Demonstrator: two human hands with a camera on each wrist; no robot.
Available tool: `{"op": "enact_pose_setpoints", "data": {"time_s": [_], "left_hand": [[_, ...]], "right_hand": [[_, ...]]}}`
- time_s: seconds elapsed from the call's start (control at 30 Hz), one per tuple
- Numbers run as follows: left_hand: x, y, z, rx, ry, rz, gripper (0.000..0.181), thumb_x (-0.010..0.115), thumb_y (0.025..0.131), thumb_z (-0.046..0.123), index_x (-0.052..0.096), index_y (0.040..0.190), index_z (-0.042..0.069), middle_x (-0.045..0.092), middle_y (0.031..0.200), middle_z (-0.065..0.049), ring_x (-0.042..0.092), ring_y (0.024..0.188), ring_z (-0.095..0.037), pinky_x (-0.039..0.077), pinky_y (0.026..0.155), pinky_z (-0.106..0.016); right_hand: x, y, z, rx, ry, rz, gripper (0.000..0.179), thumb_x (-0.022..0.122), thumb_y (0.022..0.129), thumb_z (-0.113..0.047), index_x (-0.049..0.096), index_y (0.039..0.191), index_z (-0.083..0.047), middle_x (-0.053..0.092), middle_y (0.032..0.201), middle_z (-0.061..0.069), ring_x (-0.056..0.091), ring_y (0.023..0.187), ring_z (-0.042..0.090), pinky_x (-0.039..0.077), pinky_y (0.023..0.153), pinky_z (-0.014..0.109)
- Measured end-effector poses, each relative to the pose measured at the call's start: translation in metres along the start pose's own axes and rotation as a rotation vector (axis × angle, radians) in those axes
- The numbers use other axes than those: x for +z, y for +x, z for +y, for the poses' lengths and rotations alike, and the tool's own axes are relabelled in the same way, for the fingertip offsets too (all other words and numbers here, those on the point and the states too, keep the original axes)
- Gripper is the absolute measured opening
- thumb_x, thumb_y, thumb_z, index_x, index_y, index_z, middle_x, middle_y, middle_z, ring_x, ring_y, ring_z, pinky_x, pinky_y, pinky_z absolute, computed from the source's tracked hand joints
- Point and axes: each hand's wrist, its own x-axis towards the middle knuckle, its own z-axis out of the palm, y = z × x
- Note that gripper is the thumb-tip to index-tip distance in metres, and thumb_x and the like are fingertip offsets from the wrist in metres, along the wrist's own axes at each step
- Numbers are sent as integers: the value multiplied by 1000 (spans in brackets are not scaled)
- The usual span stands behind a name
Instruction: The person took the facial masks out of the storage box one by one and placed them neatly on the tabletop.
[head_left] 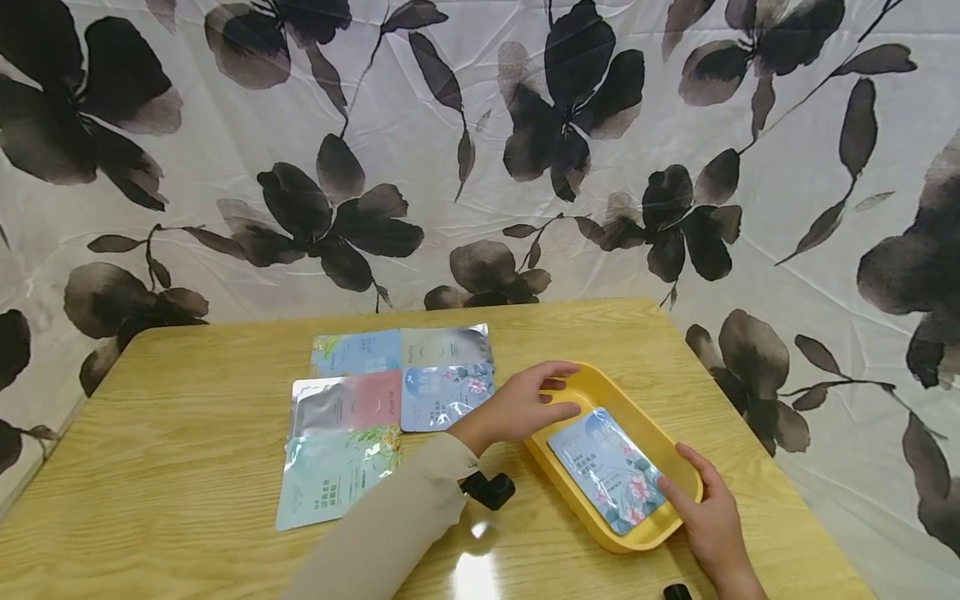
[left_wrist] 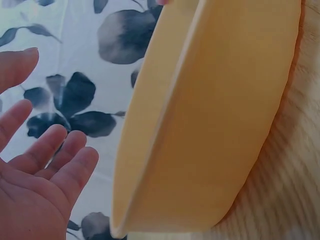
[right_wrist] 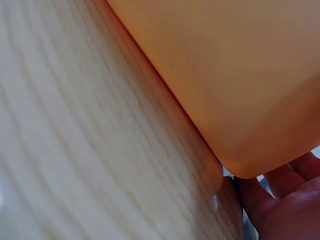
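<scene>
A yellow plastic tray (head_left: 630,417) stands on the table, with a blue flower-printed sachet (head_left: 609,471) lying flat in it. My right hand (head_left: 708,517) holds the tray's near right corner, thumb over the rim and fingers outside; the right wrist view shows these fingers (right_wrist: 285,195) beneath the corner. At the far left rim hovers my left hand (head_left: 528,404), fingers loosely bent. In the left wrist view that hand (left_wrist: 45,170) is spread with nothing in it, apart from the tray wall (left_wrist: 215,115).
Left of the tray lie several flat sachets: blue (head_left: 360,352), grey-green and silver (head_left: 446,344), pink and silver (head_left: 360,404), flowered blue (head_left: 442,396) and mint green (head_left: 337,479). A floral cloth (head_left: 450,167) hangs behind the wooden table (head_left: 187,467).
</scene>
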Motion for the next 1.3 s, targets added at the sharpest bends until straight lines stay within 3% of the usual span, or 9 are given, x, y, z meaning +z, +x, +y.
{"op": "enact_pose_setpoints", "data": {"time_s": [0.27, 0.53, 0.7, 1.07, 1.3], "left_hand": [[13, 14, 0, -10, 36, -57, 58, 71, 96, 23, 48, 148, 11, 50, 147, -7, 52, 129, -21, 46, 102, -30], [25, 28, 3, -8, 184, -67, 49, 69, 96, 15, 54, 143, 12, 55, 142, -6, 57, 124, -18, 45, 100, -26], [32, 36, 3, -48, 208, -73, 46, 70, 96, 15, 56, 140, 11, 57, 141, -3, 57, 122, -18, 45, 99, -24], [41, 38, -7, -159, 94, -94, 50, 74, 92, 12, 58, 139, 8, 57, 140, -4, 52, 128, -27, 45, 102, -31], [46, 40, -12, -219, 216, -124, 49, 76, 90, 17, 60, 136, 11, 55, 140, -11, 52, 127, -26, 44, 103, -34]], "right_hand": [[-1, 1, 0, 1, 3, -10, 64, 67, 98, -13, 35, 151, 1, 35, 151, 26, 43, 103, -20, 41, 83, 4], [-2, 3, 1, -28, -14, -2, 62, 67, 98, -13, 37, 150, 2, 35, 151, 25, 42, 104, -20, 40, 84, 3], [-1, 3, 2, -30, 7, -6, 63, 67, 97, -13, 37, 150, 3, 36, 151, 26, 43, 104, -19, 42, 83, 4], [-2, 2, -1, -16, -50, 3, 63, 68, 98, -17, 37, 150, 1, 34, 154, 25, 38, 110, -11, 37, 85, 2], [-1, 3, 1, -8, -36, 0, 64, 68, 98, -17, 37, 151, 1, 33, 154, 25, 39, 110, -10, 39, 84, 2]]}}
